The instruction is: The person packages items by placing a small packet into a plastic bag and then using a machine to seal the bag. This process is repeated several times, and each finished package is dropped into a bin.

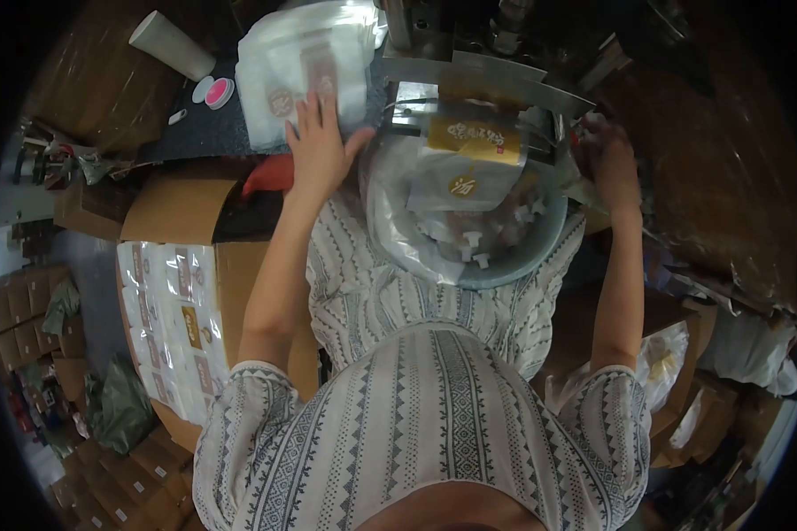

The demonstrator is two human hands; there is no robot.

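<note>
My left hand (319,146) lies with fingers spread on the lower part of a stack of clear printed bags (266,66). On the right, my right hand (613,164) is at the edge of the machine, beside some reddish and pale material (584,137); its fingers are dark and blurred, so any hold cannot be made out. Between the hands, a clear bag with a gold printed band (474,142) hangs at the metal machine (505,84). Below it is a round grey-blue basin (505,276) with small white cut-off pieces (472,241) and clear plastic.
A white cup (173,46) lies tilted at the upper left, near a small pink round container (219,94). An open carton (164,199) of packed printed bags (173,310) stands left. Another carton (673,372) holding plastic is at the right. Red material (270,174) sits below the left hand.
</note>
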